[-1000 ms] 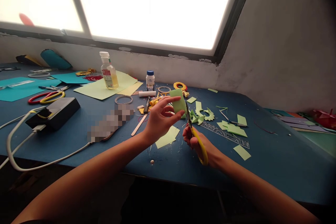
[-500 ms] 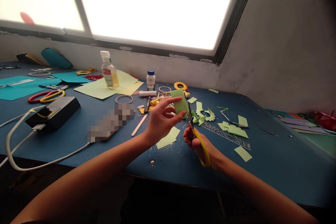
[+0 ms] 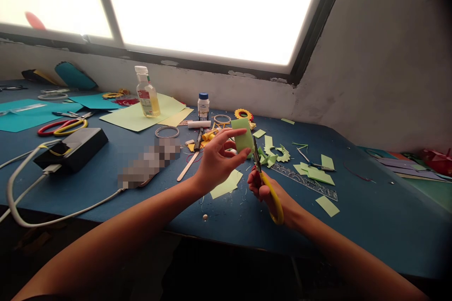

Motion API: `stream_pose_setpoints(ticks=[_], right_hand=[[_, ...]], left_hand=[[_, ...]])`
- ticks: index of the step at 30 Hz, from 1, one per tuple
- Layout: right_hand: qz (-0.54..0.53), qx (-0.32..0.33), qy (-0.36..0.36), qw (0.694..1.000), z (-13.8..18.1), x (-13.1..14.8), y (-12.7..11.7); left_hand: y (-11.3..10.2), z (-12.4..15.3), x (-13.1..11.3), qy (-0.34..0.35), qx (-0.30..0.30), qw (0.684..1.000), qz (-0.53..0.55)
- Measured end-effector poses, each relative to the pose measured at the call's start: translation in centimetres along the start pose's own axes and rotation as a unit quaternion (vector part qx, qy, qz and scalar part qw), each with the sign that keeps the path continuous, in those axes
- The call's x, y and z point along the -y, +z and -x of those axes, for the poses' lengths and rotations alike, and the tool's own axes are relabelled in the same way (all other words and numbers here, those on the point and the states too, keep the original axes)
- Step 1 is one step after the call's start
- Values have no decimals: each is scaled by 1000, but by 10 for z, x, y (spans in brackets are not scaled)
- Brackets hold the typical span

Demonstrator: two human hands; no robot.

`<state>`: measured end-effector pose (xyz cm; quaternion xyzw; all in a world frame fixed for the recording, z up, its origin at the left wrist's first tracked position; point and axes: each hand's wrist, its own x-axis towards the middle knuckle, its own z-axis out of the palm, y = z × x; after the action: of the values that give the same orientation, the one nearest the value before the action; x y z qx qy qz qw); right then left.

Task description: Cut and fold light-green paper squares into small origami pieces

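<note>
Between the thumb and fingers of my left hand [image 3: 219, 157] is a small rectangle of light green paper [image 3: 242, 139], held up above the table. My right hand [image 3: 264, 187] grips yellow-handled scissors [image 3: 273, 200] with the blades pointing up. Those blades lie along the right edge of the paper; whether they touch it I cannot tell. Beyond the scissors lie curled green paper scraps and a toothed green paper ring [image 3: 281, 153]. Below my left hand, more green paper pieces [image 3: 228, 185] rest on the table.
A clear ruler [image 3: 321, 190] and a compass [image 3: 312, 163] lie at right among green cut pieces. Farther back stand a blue-capped bottle [image 3: 203, 106] and a bottle of yellowish liquid [image 3: 148, 96]. Red-and-yellow scissors [image 3: 61, 128], a black power adapter [image 3: 72, 150] and its cables occupy the left.
Hardly anything differs. Both hands keep their grips, and the scissors stay at the paper's right edge; the whole view has shifted very slightly.
</note>
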<state>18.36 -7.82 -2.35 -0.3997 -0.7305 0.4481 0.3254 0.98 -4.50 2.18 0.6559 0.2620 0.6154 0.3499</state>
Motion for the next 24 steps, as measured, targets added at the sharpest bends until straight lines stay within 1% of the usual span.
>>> stream_pose_setpoints(ticks=[3,9,15,19,24], right_hand=[[1,6,1,1000,0,-1,0],[1,-2,-15,1000,-1,-8,-1],[17,-4,-20,1000,-1,-6,0],[8,-2,-20,1000,-1,-6,0],[-11,-9,-12,1000,-3,-13,0]], left_hand=[[0,0,0,1,0,1000,1],[0,0,0,0,1,1000,16],[0,0,1,-4,-1,1000,13],[1,0,1,-6,2,1000,14],[0,0,0,-8,1,1000,21]])
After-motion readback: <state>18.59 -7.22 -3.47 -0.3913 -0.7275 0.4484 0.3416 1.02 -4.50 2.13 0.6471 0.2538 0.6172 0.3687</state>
